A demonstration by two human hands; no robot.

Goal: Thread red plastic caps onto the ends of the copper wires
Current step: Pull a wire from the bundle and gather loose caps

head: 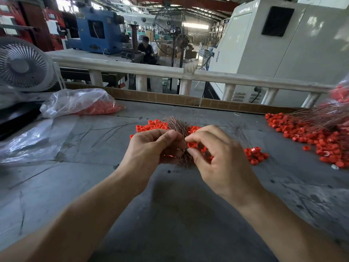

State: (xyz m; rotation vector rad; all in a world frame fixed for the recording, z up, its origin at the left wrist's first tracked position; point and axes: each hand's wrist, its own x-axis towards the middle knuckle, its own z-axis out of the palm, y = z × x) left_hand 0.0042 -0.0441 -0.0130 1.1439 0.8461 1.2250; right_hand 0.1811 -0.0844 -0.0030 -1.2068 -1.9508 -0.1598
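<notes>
Two bare forearms are seen reaching in from the bottom edge across the grey counter (170, 214), and the hands meet above its middle. A bundle of thin copper wires (176, 125) is gripped in the left hand (151, 148), whose fingers are curled shut around it; the wire tips fan out above the fist and more strands show below it. A single red plastic cap (192, 144) is pinched in the grip of the right hand (221, 157), between thumb and forefinger, and is held right against the wires beside the left thumb; whether a wire has entered the cap cannot be told. Loose red caps (154, 125) are scattered on the counter just behind the hands, and a smaller cluster (255, 155) lies just to the right of the right hand. A larger heap of caps (311, 137) is spread at the right edge, with long copper wires (321, 116) laid across it. A clear plastic bag (79, 103) holding more red caps is seen at the far left of the counter, near a white fan (22, 65). Stray dark wires (105, 133) lie on the counter between the bag and the hands.
</notes>
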